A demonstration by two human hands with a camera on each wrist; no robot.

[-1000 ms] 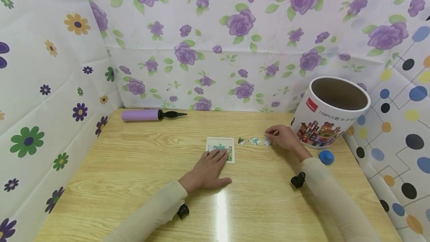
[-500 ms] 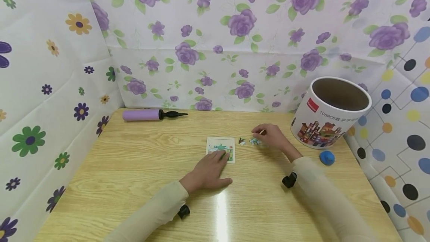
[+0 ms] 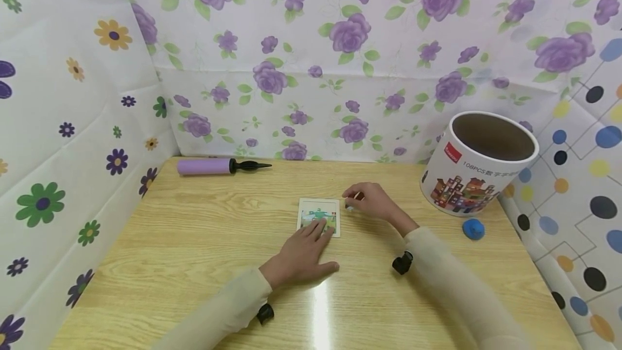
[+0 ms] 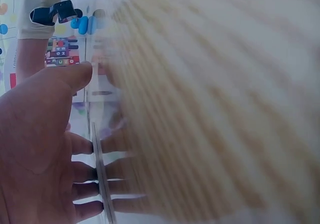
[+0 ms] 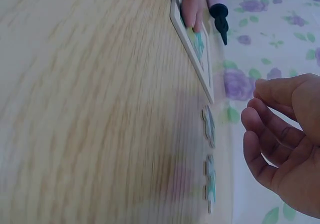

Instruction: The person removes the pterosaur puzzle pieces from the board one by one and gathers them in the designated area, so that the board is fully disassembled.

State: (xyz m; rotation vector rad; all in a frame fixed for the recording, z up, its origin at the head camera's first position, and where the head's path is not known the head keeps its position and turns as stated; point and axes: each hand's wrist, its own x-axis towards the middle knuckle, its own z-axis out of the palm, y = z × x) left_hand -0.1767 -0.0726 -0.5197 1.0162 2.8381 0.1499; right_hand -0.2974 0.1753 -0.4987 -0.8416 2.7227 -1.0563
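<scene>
Right hand (image 3: 371, 202) has slid left to the puzzle tray (image 3: 319, 216), above loose pieces (image 5: 208, 126).

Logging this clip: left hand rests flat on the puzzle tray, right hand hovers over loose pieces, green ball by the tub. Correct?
Not quite: the ball beside the tub is blue, as the head view shows. The left hand on the puzzle tray and the right hand are as stated.
</scene>
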